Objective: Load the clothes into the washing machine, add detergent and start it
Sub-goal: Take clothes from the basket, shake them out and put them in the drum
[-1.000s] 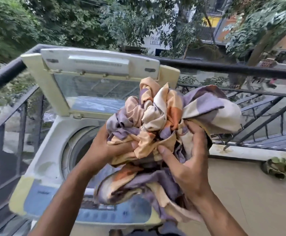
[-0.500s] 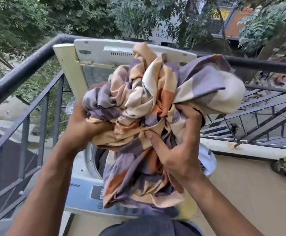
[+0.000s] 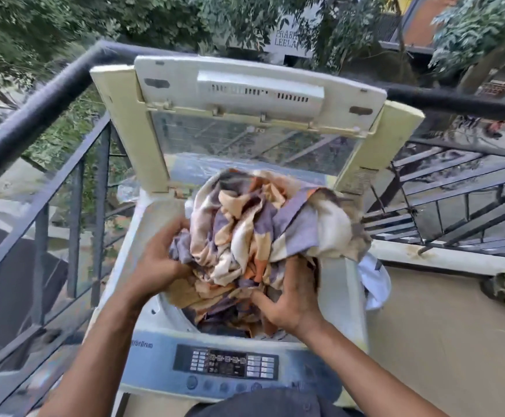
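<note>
Cloth bundle (image 3: 263, 233) lengthwise across washer opening (image 3: 167, 311)

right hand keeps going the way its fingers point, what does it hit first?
The right hand grips the bundled cloth, fingers pointing forward and up into it, so it meets the bundle itself at once. Beyond that, probably the raised lid of the washing machine; depth is unclear.

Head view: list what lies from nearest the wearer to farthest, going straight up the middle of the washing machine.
Control panel → right hand gripping the bundle's near edge → bundle of patterned cloth over the drum opening → raised lid → black balcony railing → trees beyond.
</note>
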A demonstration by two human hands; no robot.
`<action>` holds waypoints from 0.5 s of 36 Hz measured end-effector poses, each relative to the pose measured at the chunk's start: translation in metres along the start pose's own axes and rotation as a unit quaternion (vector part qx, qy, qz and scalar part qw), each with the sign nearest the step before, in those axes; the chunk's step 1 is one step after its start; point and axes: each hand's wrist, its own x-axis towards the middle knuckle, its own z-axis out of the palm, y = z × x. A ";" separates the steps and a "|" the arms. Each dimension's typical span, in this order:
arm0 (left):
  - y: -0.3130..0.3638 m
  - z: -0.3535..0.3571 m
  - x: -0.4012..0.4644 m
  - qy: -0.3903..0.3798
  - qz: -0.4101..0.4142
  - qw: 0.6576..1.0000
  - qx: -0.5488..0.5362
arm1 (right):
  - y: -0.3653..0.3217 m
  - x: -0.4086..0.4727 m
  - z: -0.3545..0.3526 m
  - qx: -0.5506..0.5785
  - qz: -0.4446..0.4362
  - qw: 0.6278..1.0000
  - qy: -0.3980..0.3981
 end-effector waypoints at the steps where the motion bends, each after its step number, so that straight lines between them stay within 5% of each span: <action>1: -0.011 0.002 0.002 -0.002 -0.033 0.998 0.047 | 0.013 -0.003 0.008 -0.007 0.053 0.997 -0.053; 5: -0.055 0.009 0.006 -0.079 -0.167 0.946 0.266 | 0.044 0.004 0.025 -0.036 0.272 0.925 -0.264; 7: -0.063 0.017 0.007 -0.069 -0.199 0.940 0.267 | 0.047 0.009 0.026 -0.087 0.302 0.875 -0.369; 9: -0.067 0.026 0.009 -0.066 -0.185 0.945 0.262 | 0.048 0.014 0.027 -0.127 0.284 0.871 -0.380; 14: -0.078 0.033 0.019 -0.092 -0.155 0.944 0.275 | 0.031 0.027 0.016 -0.203 0.195 0.949 -0.139; 18: -0.083 0.037 0.030 -0.102 -0.162 0.944 0.267 | 0.047 0.046 -0.005 -0.282 0.177 0.937 0.104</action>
